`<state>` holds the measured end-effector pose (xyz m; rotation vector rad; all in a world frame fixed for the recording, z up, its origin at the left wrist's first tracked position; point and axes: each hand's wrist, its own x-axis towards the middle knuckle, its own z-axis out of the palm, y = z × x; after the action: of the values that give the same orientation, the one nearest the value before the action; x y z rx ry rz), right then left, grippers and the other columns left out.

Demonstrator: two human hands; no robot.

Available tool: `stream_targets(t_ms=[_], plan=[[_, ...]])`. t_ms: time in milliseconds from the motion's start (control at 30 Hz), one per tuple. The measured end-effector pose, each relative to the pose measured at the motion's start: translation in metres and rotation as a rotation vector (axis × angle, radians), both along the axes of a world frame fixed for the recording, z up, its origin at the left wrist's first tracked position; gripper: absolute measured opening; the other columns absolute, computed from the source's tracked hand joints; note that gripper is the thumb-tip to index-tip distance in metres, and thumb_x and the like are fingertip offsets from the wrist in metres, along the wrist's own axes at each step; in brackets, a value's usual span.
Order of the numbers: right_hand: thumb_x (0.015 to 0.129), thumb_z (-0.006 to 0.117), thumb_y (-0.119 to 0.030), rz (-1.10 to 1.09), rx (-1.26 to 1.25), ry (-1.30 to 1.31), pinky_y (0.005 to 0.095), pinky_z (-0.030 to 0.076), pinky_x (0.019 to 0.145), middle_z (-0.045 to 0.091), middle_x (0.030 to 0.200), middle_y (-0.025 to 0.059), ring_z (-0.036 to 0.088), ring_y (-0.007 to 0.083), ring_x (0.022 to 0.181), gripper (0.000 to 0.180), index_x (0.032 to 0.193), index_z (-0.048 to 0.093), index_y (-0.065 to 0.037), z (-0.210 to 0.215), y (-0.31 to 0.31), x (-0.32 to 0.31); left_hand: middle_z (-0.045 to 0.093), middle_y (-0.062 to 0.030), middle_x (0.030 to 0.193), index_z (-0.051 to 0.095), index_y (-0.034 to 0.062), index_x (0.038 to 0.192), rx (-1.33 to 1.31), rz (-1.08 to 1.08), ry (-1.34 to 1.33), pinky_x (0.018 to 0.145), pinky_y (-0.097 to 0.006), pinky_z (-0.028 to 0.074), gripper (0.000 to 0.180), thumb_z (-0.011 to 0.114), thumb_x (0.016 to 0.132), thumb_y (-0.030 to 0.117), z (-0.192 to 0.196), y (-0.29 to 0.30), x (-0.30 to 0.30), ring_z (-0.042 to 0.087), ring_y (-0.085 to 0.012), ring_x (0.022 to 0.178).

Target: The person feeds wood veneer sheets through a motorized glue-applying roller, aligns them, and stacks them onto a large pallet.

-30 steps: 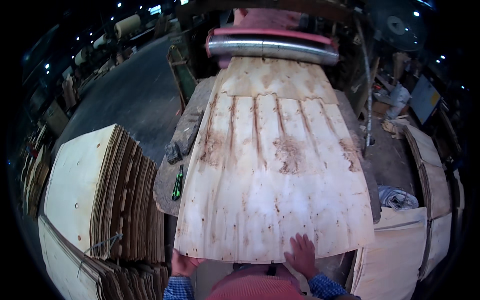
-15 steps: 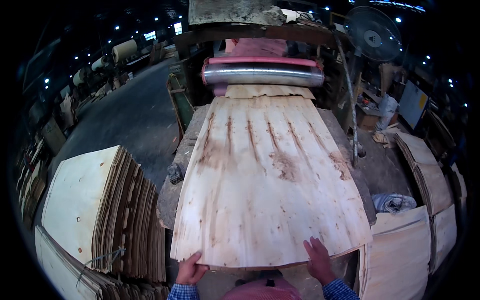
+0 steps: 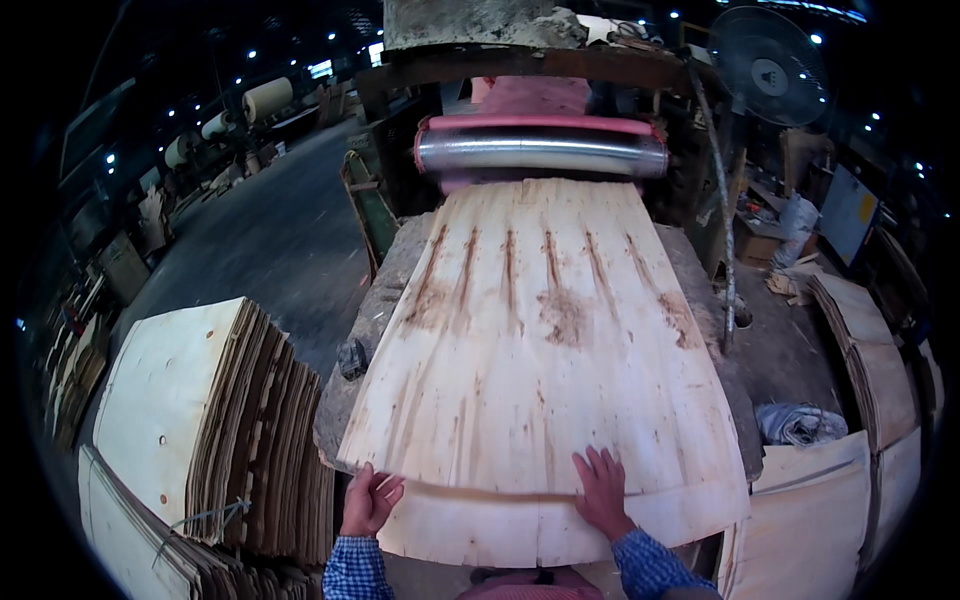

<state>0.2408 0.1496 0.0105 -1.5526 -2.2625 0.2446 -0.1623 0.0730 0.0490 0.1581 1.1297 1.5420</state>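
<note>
A large pale wood veneer sheet (image 3: 520, 400) with brown streaks and knots lies on the machine's bed, its far end at a shiny metal roller (image 3: 540, 152). Beneath its near edge a second veneer sheet (image 3: 480, 525) shows. My left hand (image 3: 368, 502) is at the near left corner of the upper sheet, thumb up and fingers curled at the edge. Flat against the near edge, toward the right, rests my right hand (image 3: 603, 492), fingers spread and holding nothing.
Tied veneer stacks (image 3: 170, 400) stand at the left, and more veneer stacks (image 3: 810, 510) at the right. A pole (image 3: 718, 200) and a fan (image 3: 768, 72) stand at the far right. A dark lump (image 3: 351, 358) sits on the bed's left edge.
The upper sheet has slid away from me toward the roller, uncovering the sheet below. Both hands moved forward with it, and my right hand now lies flatter. The view has shifted slightly.
</note>
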Motion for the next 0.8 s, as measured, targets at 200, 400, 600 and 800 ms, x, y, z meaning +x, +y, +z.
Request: stream_targets(t_ms=[200,400,600,800], plan=[[0.070,0.071,-0.017,-0.027,0.021,-0.010,0.0597,0.021,0.108,0.036,0.146,0.0116,0.027,0.0369,0.137,0.073,0.139,0.045,-0.018,-0.019,0.123,-0.014,0.061,-0.0043,0.110,0.051,0.0049,0.127,-0.383,0.091,0.500,0.076,-0.032,0.047,0.041,0.058,0.092,0.025,-0.018,-0.032,0.000,0.058,-0.0162,0.096],[0.072,0.072,-0.014,-0.026,0.071,-0.033,0.0575,0.023,0.108,0.035,0.148,0.0117,0.028,0.0365,0.137,0.073,0.140,0.043,-0.018,-0.028,0.228,-0.021,0.062,-0.0002,0.089,0.063,0.0024,0.109,-0.396,0.007,0.708,0.071,-0.026,0.043,0.026,0.061,0.089,0.017,-0.049,-0.070,-0.015,0.055,-0.0096,0.082],[0.084,0.062,-0.026,-0.184,0.006,-0.048,0.0552,0.027,0.107,0.038,0.146,0.0122,0.031,0.0360,0.136,0.059,0.139,0.044,-0.015,-0.034,0.311,-0.034,0.064,-0.0072,0.079,0.066,-0.0026,0.100,-0.480,0.027,0.910,0.063,-0.029,0.052,0.021,0.059,0.086,0.012,-0.085,-0.060,-0.014,0.063,-0.0138,0.071],[0.090,0.056,-0.031,-0.197,0.082,-0.075,0.0521,0.028,0.107,0.041,0.144,0.0144,0.035,0.0367,0.134,0.053,0.136,0.046,-0.008,-0.057,0.230,-0.044,0.067,-0.0169,0.079,0.068,-0.0036,0.095,-0.631,-0.005,1.266,0.064,-0.036,0.053,0.037,0.067,0.076,0.028,-0.130,-0.045,-0.043,0.067,-0.0258,0.069]])
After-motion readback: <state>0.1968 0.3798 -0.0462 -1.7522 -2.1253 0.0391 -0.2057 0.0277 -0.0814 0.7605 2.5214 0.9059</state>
